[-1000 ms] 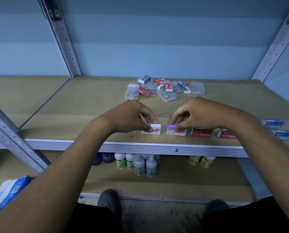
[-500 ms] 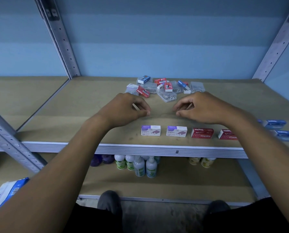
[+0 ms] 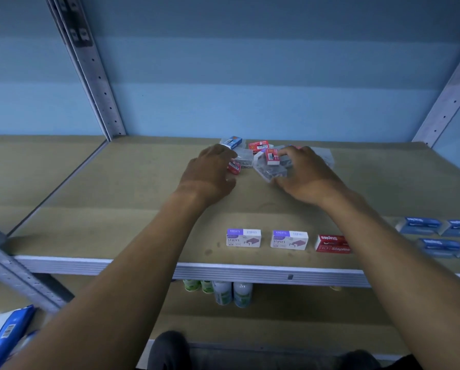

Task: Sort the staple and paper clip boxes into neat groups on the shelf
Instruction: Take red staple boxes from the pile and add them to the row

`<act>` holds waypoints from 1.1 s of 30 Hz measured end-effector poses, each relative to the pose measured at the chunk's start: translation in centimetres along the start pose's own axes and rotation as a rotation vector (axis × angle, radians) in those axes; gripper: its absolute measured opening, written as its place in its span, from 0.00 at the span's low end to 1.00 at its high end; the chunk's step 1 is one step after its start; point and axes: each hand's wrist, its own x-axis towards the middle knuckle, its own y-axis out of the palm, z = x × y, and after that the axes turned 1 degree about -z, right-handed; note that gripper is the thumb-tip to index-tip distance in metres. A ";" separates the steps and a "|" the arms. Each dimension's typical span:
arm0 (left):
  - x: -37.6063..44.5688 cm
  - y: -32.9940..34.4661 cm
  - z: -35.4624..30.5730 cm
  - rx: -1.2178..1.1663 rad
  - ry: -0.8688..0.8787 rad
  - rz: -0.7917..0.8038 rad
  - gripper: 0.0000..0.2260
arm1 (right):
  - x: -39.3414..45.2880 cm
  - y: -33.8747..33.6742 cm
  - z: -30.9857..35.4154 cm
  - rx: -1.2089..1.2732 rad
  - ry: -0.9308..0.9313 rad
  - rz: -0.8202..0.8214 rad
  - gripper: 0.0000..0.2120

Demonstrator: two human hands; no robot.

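Sorted boxes at shelf front; jumbled pile behind.

- Both arms bare right up to the frame edge, no sleeves showing, no watch or rings on the left hand or the right hand.
- Below the shelf edge: dark shoes, dark trousers, bit blurry.

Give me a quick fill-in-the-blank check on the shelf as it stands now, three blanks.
1. Both hands, left hand and right hand, reach into the unsorted pile at the ____ of the shelf.
2. At the front edge, ____ purple-and-white staple boxes stand side by side.
3. The box right of them, the Staples box, is ____ in colour.

Missing words: back; two; red
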 end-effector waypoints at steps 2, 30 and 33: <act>0.6 0.6 0.3 0.038 -0.003 0.035 0.29 | 0.4 0.4 0.2 -0.008 -0.035 0.005 0.30; 0.0 0.1 0.8 -0.079 0.012 -0.046 0.11 | 0.1 -0.5 0.1 0.187 -0.035 -0.224 0.02; -0.7 -0.5 0.5 -0.192 0.007 -0.034 0.06 | -0.5 -1.1 0.1 0.204 -0.012 -0.219 0.04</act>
